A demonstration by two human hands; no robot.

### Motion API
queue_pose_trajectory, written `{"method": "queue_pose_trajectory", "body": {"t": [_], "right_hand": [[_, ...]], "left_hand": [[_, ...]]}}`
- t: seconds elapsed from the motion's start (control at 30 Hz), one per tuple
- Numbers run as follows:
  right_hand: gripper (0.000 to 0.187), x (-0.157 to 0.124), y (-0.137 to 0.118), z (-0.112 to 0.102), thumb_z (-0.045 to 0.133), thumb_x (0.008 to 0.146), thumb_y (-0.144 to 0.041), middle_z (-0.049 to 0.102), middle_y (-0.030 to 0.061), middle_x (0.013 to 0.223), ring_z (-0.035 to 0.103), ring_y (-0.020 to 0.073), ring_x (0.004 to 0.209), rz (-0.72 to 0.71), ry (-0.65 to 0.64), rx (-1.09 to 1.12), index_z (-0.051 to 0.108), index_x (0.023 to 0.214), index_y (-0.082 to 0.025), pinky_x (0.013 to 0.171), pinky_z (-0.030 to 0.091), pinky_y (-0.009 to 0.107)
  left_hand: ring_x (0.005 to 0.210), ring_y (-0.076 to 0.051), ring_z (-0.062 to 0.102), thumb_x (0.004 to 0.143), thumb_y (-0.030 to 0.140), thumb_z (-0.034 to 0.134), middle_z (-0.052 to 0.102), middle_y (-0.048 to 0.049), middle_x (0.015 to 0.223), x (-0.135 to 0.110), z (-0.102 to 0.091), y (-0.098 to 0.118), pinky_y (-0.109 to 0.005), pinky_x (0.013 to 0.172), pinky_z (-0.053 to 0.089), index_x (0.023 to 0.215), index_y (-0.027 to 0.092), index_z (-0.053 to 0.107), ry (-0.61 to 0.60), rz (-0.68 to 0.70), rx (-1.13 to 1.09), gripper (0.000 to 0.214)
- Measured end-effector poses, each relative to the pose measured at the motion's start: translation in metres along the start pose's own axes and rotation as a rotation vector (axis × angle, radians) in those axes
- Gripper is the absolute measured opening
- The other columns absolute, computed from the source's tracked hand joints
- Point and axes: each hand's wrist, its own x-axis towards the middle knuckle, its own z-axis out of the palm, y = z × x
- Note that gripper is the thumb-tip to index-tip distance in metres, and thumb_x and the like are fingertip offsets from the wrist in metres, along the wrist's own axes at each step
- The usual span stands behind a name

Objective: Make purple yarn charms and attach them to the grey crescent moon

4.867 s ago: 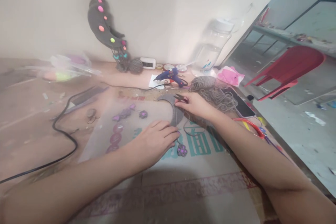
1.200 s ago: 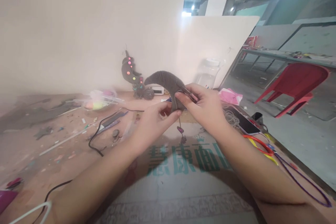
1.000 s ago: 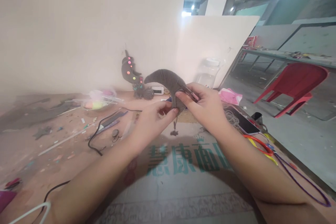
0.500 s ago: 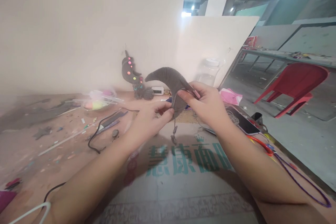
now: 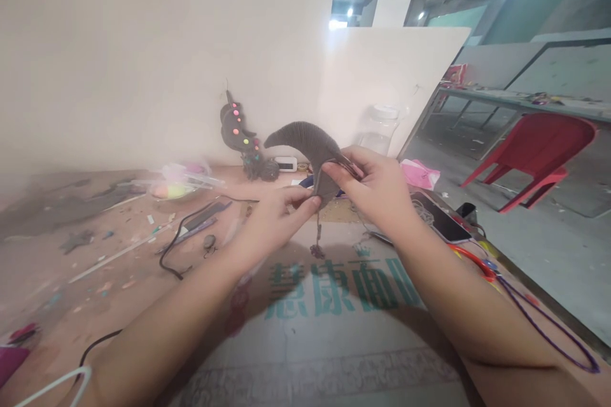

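Note:
Above the printed sheet, a crescent moon shape (image 5: 305,138) wound in dark grey yarn is held up between both hands. My right hand (image 5: 377,184) grips its right side, thumb in front. A thin dark piece (image 5: 349,165) lies along those fingers; what it is I cannot make out. With thumb and forefinger, my left hand (image 5: 281,213) pinches the crescent's lower part. Below the pinch hangs a dark cord (image 5: 319,232) with a bunched end. Behind stands another dark crescent (image 5: 233,127) dotted with coloured balls, beside a ball of dark yarn (image 5: 270,170).
A clear bottle (image 5: 379,130) stands against the board at the back. To the right lie a phone (image 5: 443,219), a pink packet (image 5: 420,173) and a purple cord (image 5: 539,324). Scraps and a black cord (image 5: 167,254) lie left. A red chair (image 5: 548,146) stands beyond the table.
The hanging cord end has swung and bunched up slightly. My left fingers have shifted a little to the right along with the lower part of the crescent; both grips stay the same.

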Motion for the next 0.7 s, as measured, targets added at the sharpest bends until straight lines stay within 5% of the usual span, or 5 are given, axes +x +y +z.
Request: {"method": "queue_pose_trajectory", "body": {"t": [0.27, 0.4, 0.53, 0.7], "right_hand": [[0.022, 0.003, 0.001, -0.004, 0.062, 0.085, -0.04, 0.053, -0.0026, 0.063, 0.048, 0.0133, 0.061, 0.038, -0.049, 0.043, 0.069, 0.081, -0.018, 0.057, 0.036, 0.024], [0.031, 0.006, 0.008, -0.008, 0.067, 0.083, -0.041, 0.061, -0.0001, 0.081, 0.055, 0.0159, 0.072, 0.022, -0.095, 0.114, 0.067, 0.106, -0.021, 0.065, 0.043, 0.027], [0.043, 0.012, 0.025, -0.026, 0.057, 0.091, -0.046, 0.055, 0.0015, 0.086, 0.05, 0.0137, 0.064, 0.016, 0.017, 0.184, 0.055, 0.128, -0.023, 0.061, 0.044, 0.029], [0.028, 0.015, 0.046, -0.056, 0.054, 0.095, -0.049, 0.047, -0.0013, 0.076, 0.038, 0.0102, 0.053, 0.057, 0.172, 0.368, 0.059, 0.11, -0.026, 0.049, 0.031, 0.029]], "left_hand": [[0.071, -0.016, 0.056, 0.094, 0.048, 0.051, 0.062, 0.0011, 0.071, 0.0, 0.0, -0.009, -0.024, 0.064, 0.041, 0.075, 0.018, 0.065, -0.025, -0.046, -0.147, 0.038], [0.069, -0.015, 0.053, 0.094, 0.046, 0.05, 0.058, 0.0014, 0.068, 0.0, -0.002, -0.01, -0.024, 0.063, 0.04, 0.069, 0.018, 0.063, 0.016, -0.013, -0.111, 0.04], [0.071, -0.016, 0.052, 0.094, 0.044, 0.049, 0.054, 0.0006, 0.068, 0.002, -0.007, -0.012, -0.024, 0.065, 0.04, 0.073, 0.016, 0.064, 0.055, -0.022, -0.108, 0.038], [0.068, -0.014, 0.049, 0.094, 0.043, 0.048, 0.053, 0.0013, 0.067, 0.002, -0.013, -0.011, -0.023, 0.063, 0.04, 0.068, 0.017, 0.06, 0.081, -0.022, -0.139, 0.039]]}}
